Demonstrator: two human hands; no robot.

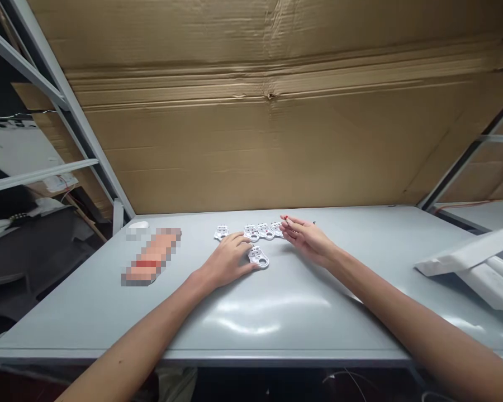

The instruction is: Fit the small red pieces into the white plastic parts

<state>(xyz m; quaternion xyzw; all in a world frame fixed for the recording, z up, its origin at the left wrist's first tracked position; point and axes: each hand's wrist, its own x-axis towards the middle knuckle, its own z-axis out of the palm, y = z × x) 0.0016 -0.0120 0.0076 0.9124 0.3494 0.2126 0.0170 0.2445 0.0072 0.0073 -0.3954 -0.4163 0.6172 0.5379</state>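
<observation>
A white plastic part (259,257) with a round ring end lies flat on the table. My left hand (228,261) grips it at its left side, thumb by the lower edge and fingers by the upper. Farther right, my right hand (308,240) is raised a little above the table, its fingertips pinching a small red piece (284,217) too tiny to make out. Behind the hands, several similar white parts (265,230) stand in a row, some with red spots. One more white part (221,231) lies apart, just beyond my left fingers.
The grey table (276,329) backs onto a cardboard wall (251,151). At left lie a blurred orange-red object (153,259) and a white item (138,226). White foam pieces (478,265) rest at right. Metal frame posts (79,134) rise at the side. A tiny dark bit (314,223) lies behind my right hand.
</observation>
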